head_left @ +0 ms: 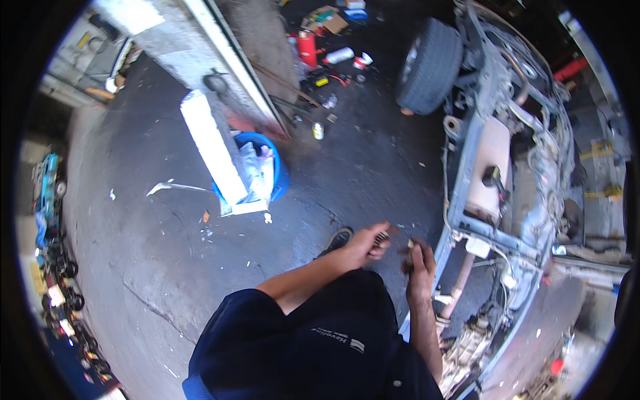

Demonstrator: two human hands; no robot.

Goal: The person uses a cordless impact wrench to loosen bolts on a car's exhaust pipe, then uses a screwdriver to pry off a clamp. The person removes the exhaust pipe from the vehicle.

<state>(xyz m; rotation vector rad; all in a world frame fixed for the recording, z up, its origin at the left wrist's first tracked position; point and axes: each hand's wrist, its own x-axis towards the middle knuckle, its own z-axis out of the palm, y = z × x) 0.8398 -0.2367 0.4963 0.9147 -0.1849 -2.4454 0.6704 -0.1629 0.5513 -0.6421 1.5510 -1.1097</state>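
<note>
Both of my hands are in front of my dark shirt, a short gap apart. My left hand (365,249) is closed around a small ridged metal piece (381,239), which looks like a coil or a thread; its exact kind is unclear. Between the fingers of my right hand (421,270) is a small rusty-brown piece (407,267), partly hidden and blurred. Just right of my right hand runs the grey frame rail of a bare vehicle chassis (455,193). Neither hand visibly touches it.
The chassis carries a wheel (432,67), a pale tank (489,167) and a rusty pipe (460,283). A blue bin (279,177) stuffed with rubbish and a long white box (210,143) stands ahead left. A can (318,130) and a red bottle (307,48) are farther off.
</note>
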